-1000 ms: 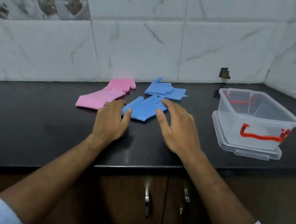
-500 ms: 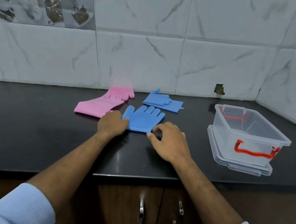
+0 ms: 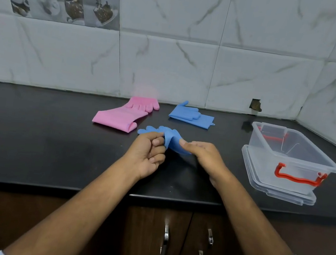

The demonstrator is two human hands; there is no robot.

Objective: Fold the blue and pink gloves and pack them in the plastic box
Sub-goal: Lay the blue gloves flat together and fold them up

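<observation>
Mid-frame, my left hand (image 3: pixel 146 152) and right hand (image 3: pixel 203 157) pinch the blue glove (image 3: pixel 169 137); I'd fold cuff over fingers, probably squarely.

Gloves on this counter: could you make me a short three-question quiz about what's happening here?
1. True or false: the plastic box already holds a glove.
2. What do the left hand and right hand both grip?
A. pink gloves
B. nearer blue glove
C. far blue glove
3. Fill in: the box stands on its clear ____.

Key: 1 false; 2 B; 3 lid.
</observation>
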